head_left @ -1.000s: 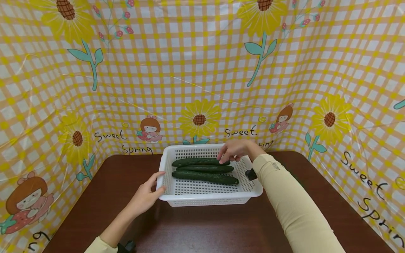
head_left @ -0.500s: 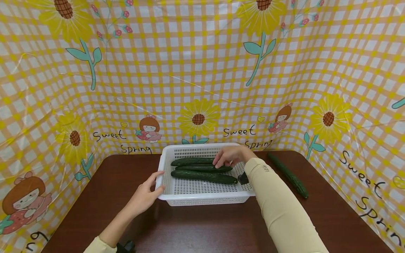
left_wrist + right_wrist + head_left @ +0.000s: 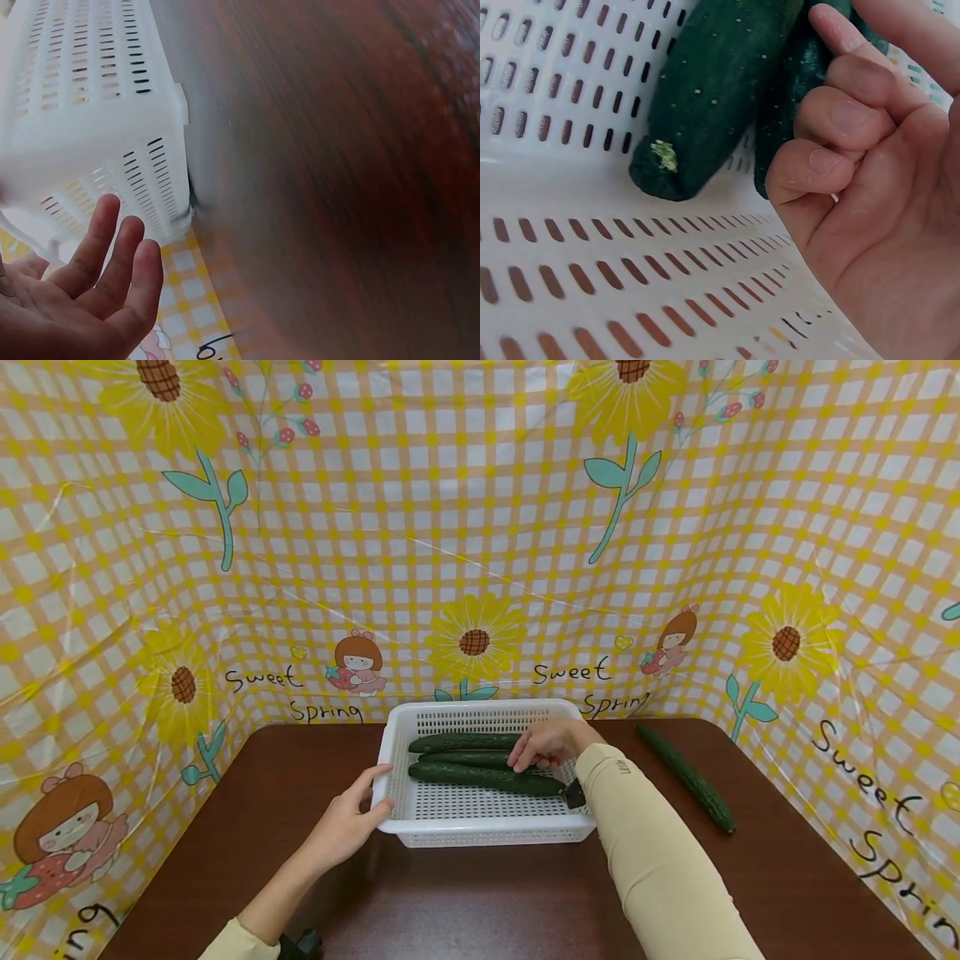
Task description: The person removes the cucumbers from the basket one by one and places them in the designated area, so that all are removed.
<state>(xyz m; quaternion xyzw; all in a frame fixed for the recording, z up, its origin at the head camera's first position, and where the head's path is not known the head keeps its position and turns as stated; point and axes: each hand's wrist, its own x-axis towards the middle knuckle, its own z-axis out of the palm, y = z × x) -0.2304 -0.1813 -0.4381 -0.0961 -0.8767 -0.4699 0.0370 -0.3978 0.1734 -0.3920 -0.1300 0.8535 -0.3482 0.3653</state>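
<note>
Three dark green cucumbers lie side by side in a white perforated basket: a back cucumber (image 3: 457, 742), a middle cucumber (image 3: 457, 759) and a front cucumber (image 3: 480, 778). My right hand (image 3: 547, 745) is low over their right ends, covering part of them. In the right wrist view its index finger (image 3: 840, 30) reaches to the middle cucumber, while the other fingertips curl toward the palm. At the basket (image 3: 487, 827), the index finger and thumb of my left hand (image 3: 348, 822) rest on the left rim. The left wrist view shows its other fingers (image 3: 139, 277) loosely bent outside the wall.
Another cucumber (image 3: 686, 777) lies on the brown table (image 3: 480, 902), right of the basket and beside the right forearm. A checked, flower-printed cloth (image 3: 480, 568) rises behind the table and along both sides.
My right hand has shifted from the back cucumber toward the middle and front ones. The lone cucumber at right came into view as the arm moved left. My left hand stayed put.
</note>
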